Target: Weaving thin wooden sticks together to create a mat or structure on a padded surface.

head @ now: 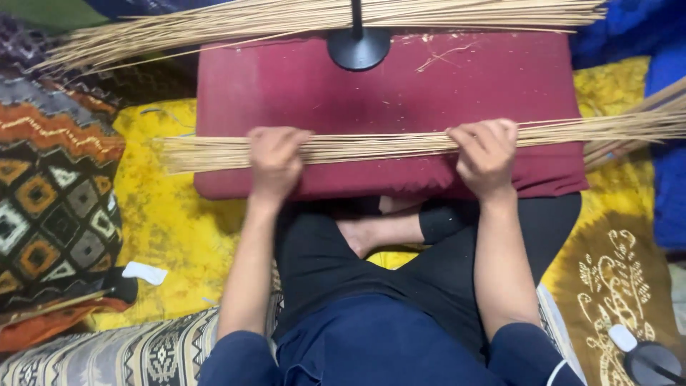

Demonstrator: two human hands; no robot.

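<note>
A long bundle of thin pale sticks [379,145] lies across the near edge of a dark red cushion [400,93]. My left hand [275,159] grips the bundle near its left part, fingers curled over it. My right hand [487,154] grips it further right, knuckles up. The stick ends stick out past the cushion on both sides. I sit cross-legged behind the cushion in black trousers, a bare foot showing between my knees.
A larger pile of the same sticks [300,20] lies along the cushion's far edge. A black round stand base [359,47] sits on the cushion. Yellow patterned cloth [168,214] covers the floor; a patterned pillow [53,207] lies left, blue fabric [643,36] right.
</note>
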